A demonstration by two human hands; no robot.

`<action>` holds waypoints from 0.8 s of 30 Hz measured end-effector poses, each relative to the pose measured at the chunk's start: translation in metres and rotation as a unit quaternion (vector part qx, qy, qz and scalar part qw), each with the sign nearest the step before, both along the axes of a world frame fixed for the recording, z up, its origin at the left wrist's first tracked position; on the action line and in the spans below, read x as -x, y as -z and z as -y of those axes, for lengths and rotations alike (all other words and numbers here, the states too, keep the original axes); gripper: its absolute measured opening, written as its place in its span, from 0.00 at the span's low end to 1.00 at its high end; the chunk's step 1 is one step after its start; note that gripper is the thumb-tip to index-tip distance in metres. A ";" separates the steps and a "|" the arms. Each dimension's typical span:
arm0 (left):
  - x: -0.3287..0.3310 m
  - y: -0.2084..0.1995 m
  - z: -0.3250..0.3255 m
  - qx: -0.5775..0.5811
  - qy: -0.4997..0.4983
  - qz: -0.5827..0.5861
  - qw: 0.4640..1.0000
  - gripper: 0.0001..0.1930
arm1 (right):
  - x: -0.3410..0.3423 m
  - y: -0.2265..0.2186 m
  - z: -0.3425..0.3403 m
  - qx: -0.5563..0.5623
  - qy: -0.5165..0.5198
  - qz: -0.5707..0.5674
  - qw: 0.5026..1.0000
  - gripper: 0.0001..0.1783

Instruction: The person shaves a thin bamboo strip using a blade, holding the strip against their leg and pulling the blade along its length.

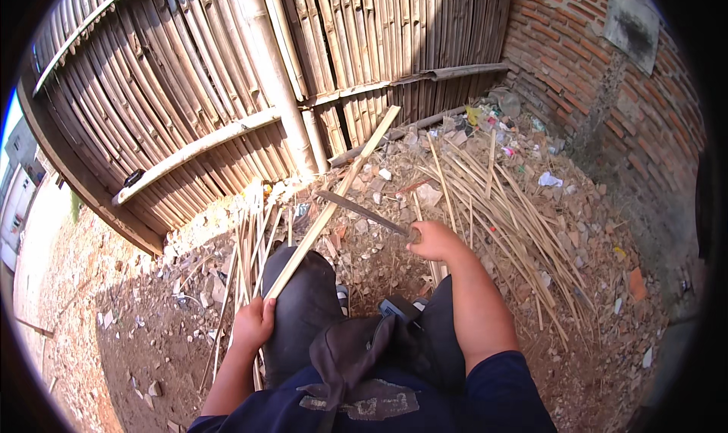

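My left hand (252, 325) is closed around the lower end of a long pale bamboo strip (350, 177), beside my left thigh. The strip slants up and away to the right, its far end in front of the bamboo fence. In my right hand (436, 243) is the handle of a long, dark-bladed knife (368, 214). Its blade points left and its tip reaches the strip at about mid-length; whether it touches, I cannot tell. The fingers of my right hand partly hide the handle.
Split bamboo strips (523, 232) lie heaped on the rubble at my right. Another bundle of thin strips (244, 243) lies beside my left leg. A bamboo fence (182, 76) stands ahead, meeting a brick wall (569, 35) at the right. Stones and litter cover the ground.
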State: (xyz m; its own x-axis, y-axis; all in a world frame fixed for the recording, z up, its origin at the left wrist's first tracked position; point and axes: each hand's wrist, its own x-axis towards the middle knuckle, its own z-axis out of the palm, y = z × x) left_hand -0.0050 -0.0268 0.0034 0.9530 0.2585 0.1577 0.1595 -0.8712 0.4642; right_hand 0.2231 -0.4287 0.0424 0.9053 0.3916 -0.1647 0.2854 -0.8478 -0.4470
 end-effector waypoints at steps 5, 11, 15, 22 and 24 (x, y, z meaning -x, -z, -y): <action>0.000 0.000 0.001 0.001 0.002 0.002 1.000 0.24 | 0.000 0.003 0.003 -0.020 0.005 0.006 1.000 0.32; 0.000 -0.001 0.002 -0.001 0.007 0.013 1.000 0.25 | -0.002 0.006 0.005 -0.031 -0.001 0.032 0.999 0.31; 0.000 -0.003 0.002 -0.003 0.005 0.014 1.000 0.25 | 0.000 -0.002 0.003 -0.006 0.013 0.001 1.000 0.30; 0.000 0.000 0.001 -0.002 -0.001 0.003 1.000 0.25 | 0.001 -0.004 0.003 -0.001 0.016 0.009 1.000 0.30; -0.001 -0.001 0.002 0.005 -0.004 -0.001 1.000 0.26 | 0.002 -0.007 0.002 0.000 0.018 0.003 1.000 0.30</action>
State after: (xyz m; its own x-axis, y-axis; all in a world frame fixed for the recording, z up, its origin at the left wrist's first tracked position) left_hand -0.0044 -0.0284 0.0044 0.9512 0.2680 0.1530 0.1678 -0.8652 0.4726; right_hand 0.2210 -0.4304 0.0493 0.9195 0.3594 -0.1592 0.2583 -0.8576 -0.4448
